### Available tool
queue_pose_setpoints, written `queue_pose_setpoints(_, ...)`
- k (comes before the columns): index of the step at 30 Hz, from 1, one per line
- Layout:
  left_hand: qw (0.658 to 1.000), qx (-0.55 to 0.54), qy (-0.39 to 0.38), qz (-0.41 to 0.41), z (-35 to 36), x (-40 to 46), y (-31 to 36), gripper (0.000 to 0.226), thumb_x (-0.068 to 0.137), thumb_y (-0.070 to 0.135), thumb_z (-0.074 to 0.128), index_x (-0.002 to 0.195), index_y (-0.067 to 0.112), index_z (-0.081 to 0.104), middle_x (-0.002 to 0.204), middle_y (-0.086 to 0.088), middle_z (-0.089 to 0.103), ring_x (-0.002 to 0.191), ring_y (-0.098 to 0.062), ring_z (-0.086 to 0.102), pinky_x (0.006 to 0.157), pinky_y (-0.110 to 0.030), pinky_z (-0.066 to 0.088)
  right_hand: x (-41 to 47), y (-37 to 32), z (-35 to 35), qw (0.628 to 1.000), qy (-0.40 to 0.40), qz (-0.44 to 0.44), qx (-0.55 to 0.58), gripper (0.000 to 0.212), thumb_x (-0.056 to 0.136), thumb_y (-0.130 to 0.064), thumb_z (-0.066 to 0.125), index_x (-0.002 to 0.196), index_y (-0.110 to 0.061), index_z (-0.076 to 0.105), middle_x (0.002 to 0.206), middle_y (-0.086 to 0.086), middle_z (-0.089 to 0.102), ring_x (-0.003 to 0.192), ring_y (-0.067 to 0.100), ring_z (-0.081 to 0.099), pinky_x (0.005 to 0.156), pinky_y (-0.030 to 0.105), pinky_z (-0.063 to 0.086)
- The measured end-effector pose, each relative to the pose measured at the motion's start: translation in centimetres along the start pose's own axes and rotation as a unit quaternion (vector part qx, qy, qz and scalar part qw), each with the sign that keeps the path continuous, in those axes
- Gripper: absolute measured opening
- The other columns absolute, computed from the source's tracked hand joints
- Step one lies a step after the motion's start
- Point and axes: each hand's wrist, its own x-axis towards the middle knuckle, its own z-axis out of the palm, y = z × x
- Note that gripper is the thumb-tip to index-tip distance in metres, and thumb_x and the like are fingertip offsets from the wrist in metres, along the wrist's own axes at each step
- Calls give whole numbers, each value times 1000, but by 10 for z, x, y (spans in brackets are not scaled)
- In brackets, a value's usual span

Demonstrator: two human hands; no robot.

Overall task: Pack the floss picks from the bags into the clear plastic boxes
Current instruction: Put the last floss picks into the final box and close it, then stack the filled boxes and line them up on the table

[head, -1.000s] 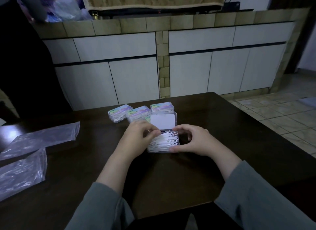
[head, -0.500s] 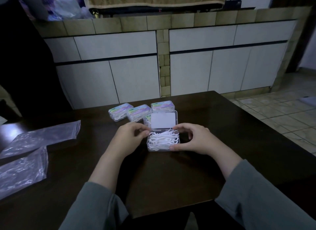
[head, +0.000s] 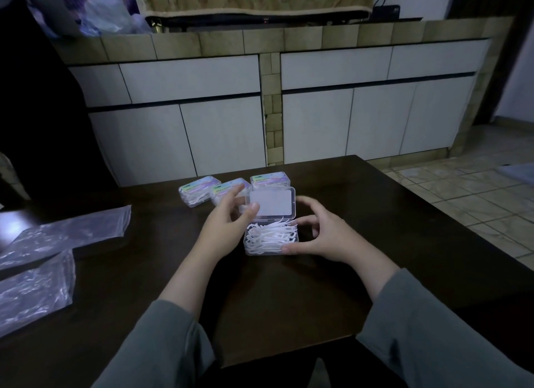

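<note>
My left hand (head: pixel 228 223) pinching the raised lid (head: pixel 271 203), right hand (head: pixel 320 234) curled round the clear box (head: pixel 270 239), white floss picks (head: pixel 273 234) heaped inside

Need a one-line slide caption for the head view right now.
Left hand grips the open box's lid while the right hand steadies the pick-filled base.

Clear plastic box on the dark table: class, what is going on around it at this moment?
A person is packing floss picks into an open clear plastic box on the dark table. The left hand grips the raised lid at its edge, and the right hand steadies the box base from the side. Three closed, filled boxes sit just behind. Two plastic bags lie at the left; whether any picks remain in them is unclear.
</note>
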Motion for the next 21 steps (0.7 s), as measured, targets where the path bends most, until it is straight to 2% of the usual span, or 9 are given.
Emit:
queue_pose_setpoints(3,997,6,-1,75,-5,-6,1,39,88,40,66,126,40,57,97,13,63,95,-11,62,88,-33,52,-1,1,0,999,0,-28,-22,80,64,-63,77,131,-50,37,128,-19,58,96,3,44,103,44,38)
queue_pose_setpoints(6,976,126,-53,171,-10,-14,-1,12,85,31,70,95,36,73,92,16,61,86,-3,58,73,-20,46,1,5,3,998,-7,-38,-45,64,65,-69,71,120,-55,42,125,-22,57,98,9,44,91,38,44)
queue_pose_setpoints(9,952,199,-76,218,-13,-19,-4,14,82,33,72,96,32,75,96,18,57,85,0,54,69,-11,41,-2,2,3,994,-11,-56,-92,52,78,-63,66,123,-55,43,103,-28,49,107,14,40,84,32,42)
queue_pose_setpoints(11,943,222,-78,235,-15,-21,-8,21,80,39,72,99,31,74,99,18,55,88,-1,54,70,-13,43,-3,1,3,991,-10,-65,-114,50,82,-60,64,126,-54,42,88,-28,39,109,14,38,83,31,40)
queue_pose_setpoints(13,932,242,-73,260,-15,-23,-9,24,80,41,69,102,30,73,101,16,55,90,-3,54,72,-16,47,-2,3,2,990,-12,-69,-122,49,83,-59,63,126,-55,42,86,-27,37,109,13,38,82,30,40)
queue_pose_setpoints(16,921,263,-66,279,-12,-24,-8,23,81,36,72,104,30,72,103,14,54,92,-3,52,74,-19,48,-1,7,1,994,-16,-59,-94,47,81,-59,65,122,-58,43,91,-25,42,105,12,40,80,29,42)
queue_pose_setpoints(18,920,269,-61,278,-10,-25,-7,23,81,35,73,104,31,71,105,15,54,94,-3,50,75,-20,48,0,9,2,996,-18,-55,-70,50,79,-59,67,121,-60,42,102,-26,47,104,11,41,83,30,43)
queue_pose_setpoints(21,918,280,-55,277,-9,-26,-5,24,82,39,69,105,31,69,106,15,53,98,-3,49,79,-21,48,3,10,3,997,-6,-55,-45,73,71,-63,72,134,-54,35,128,-23,54,97,8,49,93,35,44)
